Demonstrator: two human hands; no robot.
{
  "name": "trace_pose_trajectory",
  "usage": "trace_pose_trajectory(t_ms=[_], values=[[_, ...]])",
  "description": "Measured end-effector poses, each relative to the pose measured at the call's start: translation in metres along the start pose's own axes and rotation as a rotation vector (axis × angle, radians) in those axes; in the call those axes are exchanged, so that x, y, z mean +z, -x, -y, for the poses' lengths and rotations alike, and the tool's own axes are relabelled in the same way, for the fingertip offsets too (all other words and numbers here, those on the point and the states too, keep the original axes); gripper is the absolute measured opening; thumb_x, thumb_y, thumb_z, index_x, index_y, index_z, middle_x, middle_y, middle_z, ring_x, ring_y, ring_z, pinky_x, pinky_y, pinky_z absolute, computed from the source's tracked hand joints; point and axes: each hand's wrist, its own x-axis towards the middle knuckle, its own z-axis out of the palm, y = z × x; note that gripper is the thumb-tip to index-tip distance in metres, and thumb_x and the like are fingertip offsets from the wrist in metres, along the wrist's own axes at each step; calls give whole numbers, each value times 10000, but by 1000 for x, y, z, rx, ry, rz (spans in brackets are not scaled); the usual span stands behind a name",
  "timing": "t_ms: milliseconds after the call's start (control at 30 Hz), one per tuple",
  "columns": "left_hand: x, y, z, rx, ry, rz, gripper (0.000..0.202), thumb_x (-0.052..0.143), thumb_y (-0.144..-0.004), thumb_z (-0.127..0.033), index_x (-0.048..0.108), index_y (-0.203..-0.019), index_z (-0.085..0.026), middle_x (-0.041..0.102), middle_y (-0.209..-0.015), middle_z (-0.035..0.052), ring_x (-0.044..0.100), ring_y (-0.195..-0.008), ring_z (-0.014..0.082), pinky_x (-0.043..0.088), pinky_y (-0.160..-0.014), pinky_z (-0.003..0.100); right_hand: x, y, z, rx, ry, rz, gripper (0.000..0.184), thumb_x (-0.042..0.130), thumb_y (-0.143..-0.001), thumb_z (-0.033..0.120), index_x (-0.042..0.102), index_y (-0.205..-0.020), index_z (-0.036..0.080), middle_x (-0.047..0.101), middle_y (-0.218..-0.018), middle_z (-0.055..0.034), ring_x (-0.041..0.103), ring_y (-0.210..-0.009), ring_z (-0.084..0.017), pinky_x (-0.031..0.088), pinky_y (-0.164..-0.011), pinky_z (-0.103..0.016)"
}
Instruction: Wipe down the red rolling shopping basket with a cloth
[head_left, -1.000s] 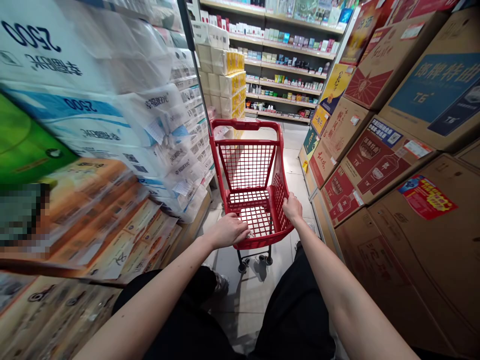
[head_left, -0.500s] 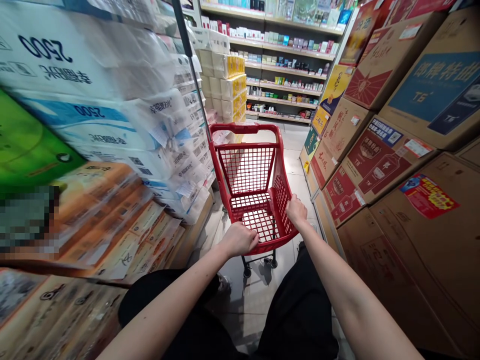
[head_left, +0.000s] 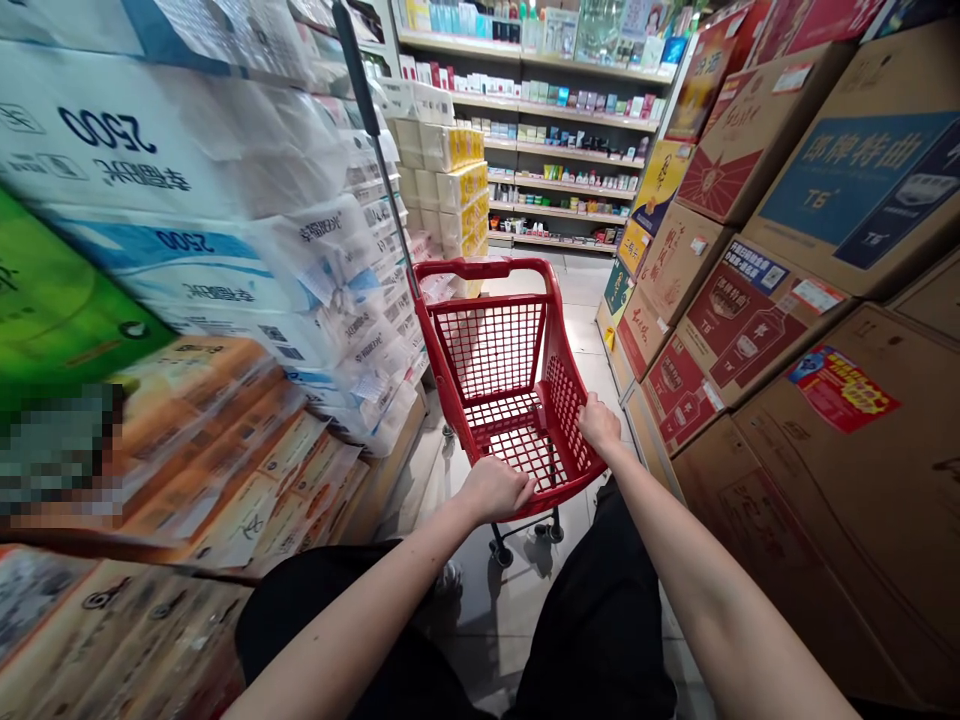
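Observation:
A red plastic shopping cart (head_left: 570, 490) with lattice walls stands in front of my legs, its basket holding nothing that I can see. My left hand (head_left: 495, 488) is closed over the near rim, its fingers curled inward. Farther along, my right hand (head_left: 600, 425) grips the rim on the right side. The cart's red handle bar (head_left: 480, 268) is at the far end, touched by neither hand. A thin pole with a dark grip (head_left: 356, 80) rises from its far left corner. Small black casters (head_left: 501, 553) show beneath the basket.
Stacked white tissue packs (head_left: 217, 245) and orange-brown packs (head_left: 217, 400) line the left side. Cardboard cartons (head_left: 795, 410) form a wall on the right. Shelves of small boxed goods (head_left: 555, 135) face me beyond the tiled floor (head_left: 581, 270). Yellow-and-white packs (head_left: 457, 190) stand ahead left.
The cart and both my hands have shifted slightly right and lower in view. The cart has turned a little. Both hands keep their hold on the rim.

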Motion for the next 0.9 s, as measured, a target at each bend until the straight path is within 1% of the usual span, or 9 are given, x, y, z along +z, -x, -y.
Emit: trace_pose_trajectory(t_ms=[133, 233, 367, 433, 500, 600, 733, 800, 900], values=[[8, -9, -15, -13, 34, -80, 535, 252, -961, -378, 653, -668, -179, 671, -620, 77, 604, -561, 180, 386, -587, 302, -1, 0, -6, 51, 15, -23, 307, 386, -938, 264, 459, -1198, 118, 638, -1049, -180, 646, -940, -282, 470, -780, -383], [14, -23, -27, -24, 52, -158, 518, 278, -957, -368, 648, -650, -172, 661, -599, 75, 590, -538, 172, 377, -575, 294, 0, 5, -7, 89, 42, -99, 423, 454, -907, 268, 417, -1287, 87, 583, -1156, -212, 595, -1048, -292, 456, -843, -388], [18, -50, -40, -57, 44, -290, 474, 333, -942, -347, 639, -637, -154, 617, -528, 66, 558, -488, 155, 346, -546, 275, 1, 17, -8, 117, 102, -220, 600, 451, -884, 205, 272, -1443, 77, 449, -1363, -231, 417, -1266, -307, 384, -973, -418], [18, -61, -43, -54, 34, -331, 451, 354, -936, -361, 639, -655, -154, 608, -522, 62, 557, -490, 158, 340, -545, 271, 2, 21, -9, 133, 117, -243, 604, 426, -885, 181, 265, -1461, 100, 366, -1445, -219, 328, -1332, -305, 342, -1012, -436], [19, -68, -44, -27, 25, -334, 428, 372, -933, -381, 631, -676, -157, 610, -533, 57, 562, -504, 163, 344, -556, 273, 5, 22, -11, 141, 104, -264, 620, 435, -877, 179, 261, -1470, 134, 320, -1482, -201, 297, -1347, -301, 326, -1020, -442], [21, -70, -42, 2, 18, -325, 398, 376, -938, -372, 606, -694, -158, 623, -571, 48, 565, -528, 160, 361, -597, 287, 8, 18, -12, 232, 37, -294, 620, 445, -874, 185, 263, -1466, 153, 406, -1412, -204, 382, -1273, -302, 362, -969, -437], [23, -62, -38, 22, 3, -339, 369, 361, -953, -350, 587, -735, -157, 648, -658, 55, 578, -598, 157, 382, -669, 307, 11, 8, -7, 401, -4, -296, 383, 359, -925, 172, 459, -1290, 112, 545, -1216, -218, 489, -1140, -299, 414, -876, -420], [20, -56, -33, 60, -22, -335, 372, 352, -961, -365, 576, -747, -158, 645, -681, 58, 581, -629, 159, 385, -683, 311, 12, 5, -5, 396, 12, -290, 332, 306, -946, 149, 502, -1211, 110, 562, -1178, -217, 510, -1116, -286, 426, -848, -390], [12, -46, -21, 164, -56, -324, 370, 342, -970, -377, 560, -763, -162, 637, -702, 51, 584, -665, 158, 387, -698, 312, 13, 5, -4, 343, 42, -279, 342, 255, -949, 103, 514, -1172, 118, 583, -1145, -197, 542, -1084, -263, 436, -823, -349]])
